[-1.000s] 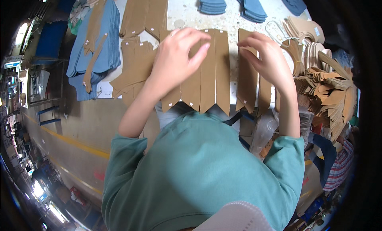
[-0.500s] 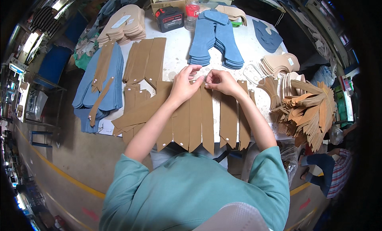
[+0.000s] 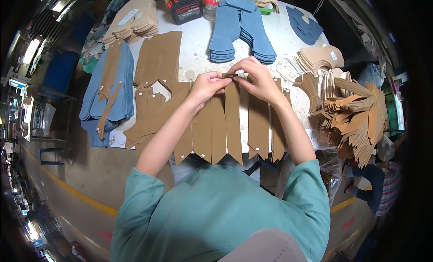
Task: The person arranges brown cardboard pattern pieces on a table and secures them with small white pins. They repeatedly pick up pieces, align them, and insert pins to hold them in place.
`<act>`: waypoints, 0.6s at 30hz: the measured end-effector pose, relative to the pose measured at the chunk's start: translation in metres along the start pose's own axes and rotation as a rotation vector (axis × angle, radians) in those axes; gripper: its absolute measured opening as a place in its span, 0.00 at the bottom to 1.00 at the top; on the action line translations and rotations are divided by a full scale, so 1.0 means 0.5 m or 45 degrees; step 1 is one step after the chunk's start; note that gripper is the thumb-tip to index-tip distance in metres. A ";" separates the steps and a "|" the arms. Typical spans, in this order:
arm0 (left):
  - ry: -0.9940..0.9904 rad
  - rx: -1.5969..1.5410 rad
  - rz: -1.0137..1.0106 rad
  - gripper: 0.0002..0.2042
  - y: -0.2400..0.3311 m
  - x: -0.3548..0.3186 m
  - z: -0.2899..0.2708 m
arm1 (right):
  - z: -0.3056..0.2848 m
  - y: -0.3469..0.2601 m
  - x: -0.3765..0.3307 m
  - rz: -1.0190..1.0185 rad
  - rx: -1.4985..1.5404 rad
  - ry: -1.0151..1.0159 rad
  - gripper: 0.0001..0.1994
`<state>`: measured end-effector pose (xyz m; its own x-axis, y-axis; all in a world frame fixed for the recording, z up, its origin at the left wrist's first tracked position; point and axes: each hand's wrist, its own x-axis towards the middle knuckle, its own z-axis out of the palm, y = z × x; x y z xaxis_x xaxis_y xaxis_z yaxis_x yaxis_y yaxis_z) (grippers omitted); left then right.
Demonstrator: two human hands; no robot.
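A row of long brown strips (image 3: 233,126) with notched lower ends hangs slightly over the table's near edge, several bearing small white stickers. My left hand (image 3: 208,87) is closed, thumb and fingers pinching the top end of one strip. My right hand (image 3: 258,81) is also closed on that end, its thumb and forefinger beside a tiny white sticker; the fingertips partly hide it. Left of my left forearm, other brown strips (image 3: 155,120) lie slanted. Further brown strips (image 3: 258,126) lie below my right hand.
Blue cut pieces (image 3: 221,36) are stacked at the back, near a black-and-red battery pack (image 3: 186,9) and a bottle (image 3: 210,7). Stacks of brown pieces (image 3: 158,59) and blue pieces (image 3: 122,81) stand left. A fanned bundle of tan pieces (image 3: 361,122) sits right; a person (image 3: 376,190) is beyond.
My fingers, held apart before, have closed together on the top end of a brown strip, which is now lifted between both hands. The view has shifted slightly.
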<state>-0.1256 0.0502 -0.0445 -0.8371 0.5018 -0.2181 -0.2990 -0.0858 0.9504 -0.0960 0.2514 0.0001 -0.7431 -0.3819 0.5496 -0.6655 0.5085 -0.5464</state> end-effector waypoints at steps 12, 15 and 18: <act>0.001 0.155 0.098 0.09 0.019 -0.016 0.011 | 0.000 -0.005 0.005 0.002 -0.148 -0.122 0.22; 0.009 0.160 0.111 0.09 0.022 -0.017 0.012 | -0.002 -0.007 0.009 -0.034 -0.120 -0.078 0.21; 0.011 0.147 0.111 0.09 0.022 -0.017 0.012 | -0.003 -0.008 0.012 -0.037 -0.104 -0.082 0.22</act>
<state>-0.1191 0.0500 -0.0309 -0.8617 0.4890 -0.1352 -0.1710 -0.0291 0.9848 -0.0975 0.2483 0.0067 -0.7284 -0.4451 0.5209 -0.6807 0.5567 -0.4762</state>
